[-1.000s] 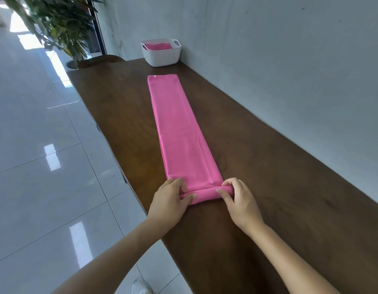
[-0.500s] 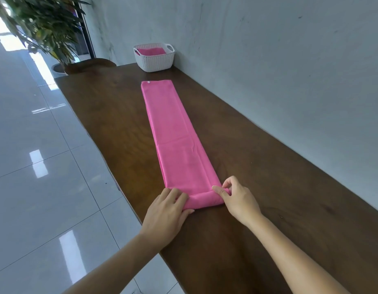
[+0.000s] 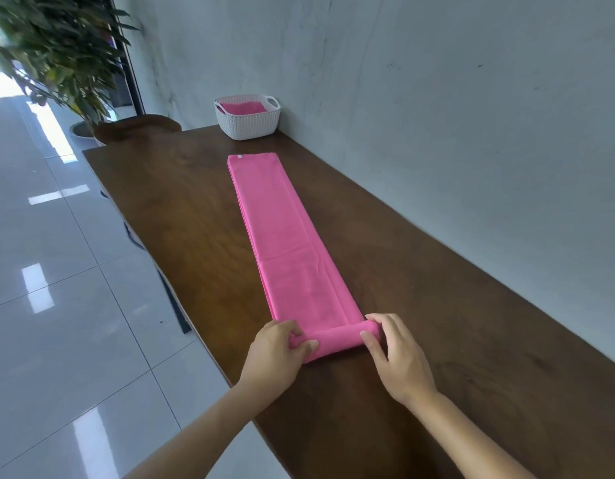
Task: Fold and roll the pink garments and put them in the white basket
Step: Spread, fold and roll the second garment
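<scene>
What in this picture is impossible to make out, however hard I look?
All in the head view:
- Pink cloth in the white basket: the basket's wall hides how many pieces there are and whether they are rolled.
- Roll ends of the pink garment: covered by the left hand and right hand.
- White dot at the garment's far corner: too small to tell button from label.
- Plant: cut off by the top and left edges.

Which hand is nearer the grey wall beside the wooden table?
Right. The right hand grips the wall-side end of the pink fabric garment; the left hand grips its floor-side end, farther from the grey wall.
</scene>
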